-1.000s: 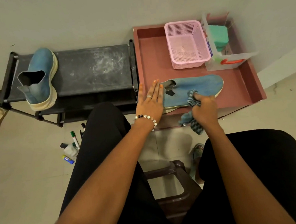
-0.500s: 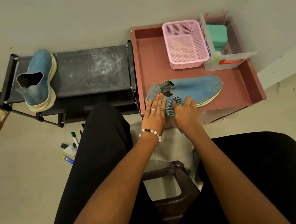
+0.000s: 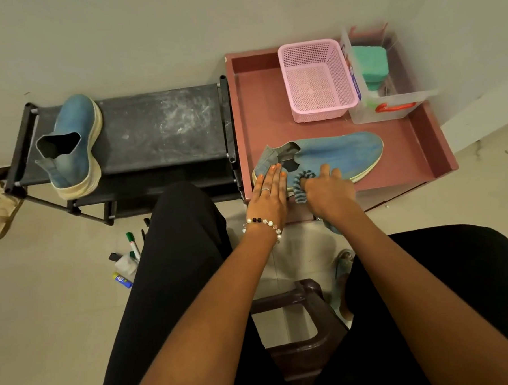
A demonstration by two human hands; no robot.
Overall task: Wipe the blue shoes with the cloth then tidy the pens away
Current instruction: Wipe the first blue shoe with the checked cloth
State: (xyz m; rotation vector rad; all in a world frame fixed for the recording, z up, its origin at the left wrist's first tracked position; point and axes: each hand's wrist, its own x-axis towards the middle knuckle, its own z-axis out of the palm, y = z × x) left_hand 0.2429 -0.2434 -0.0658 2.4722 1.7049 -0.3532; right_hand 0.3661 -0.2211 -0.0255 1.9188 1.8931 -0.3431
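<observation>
- Here, the black shoe rack (image 3: 161, 129) stands against the wall on the left, and the red-brown tray table (image 3: 260, 118) stands touching its right end.
- One blue shoe (image 3: 333, 155) lies along the tray table's front edge, its long axis parallel to that edge, toe toward the right edge and heel opening toward the front-left corner.
- The other blue shoe (image 3: 71, 146) stands at the rack's left end, upright on its sole, toe toward the wall and heel overhanging the front edge.
- A pink basket (image 3: 317, 80) sits at the tray table's back edge, with a clear box (image 3: 389, 108) just beside it in the back-right corner.
- The left hand (image 3: 269, 196) lies flat, fingers straight, pressing down on the heel of the near shoe to steady it.
- The right hand (image 3: 327, 190) has its fingers curled round a bunched blue striped cloth (image 3: 303, 181), pressing it against the shoe's near side just beside the opening; a tail of the cloth hangs below the table edge.
- The pens (image 3: 132, 245) lie on the floor below the rack's front edge, partly hidden by a leg.
- By my reading the first step is in hand: wiping this shoe, with the second apparently unwiped and the pens not yet gathered.
- The next move likely calls for strokes toward the toe along the long axis while the left hand holds firm.
</observation>
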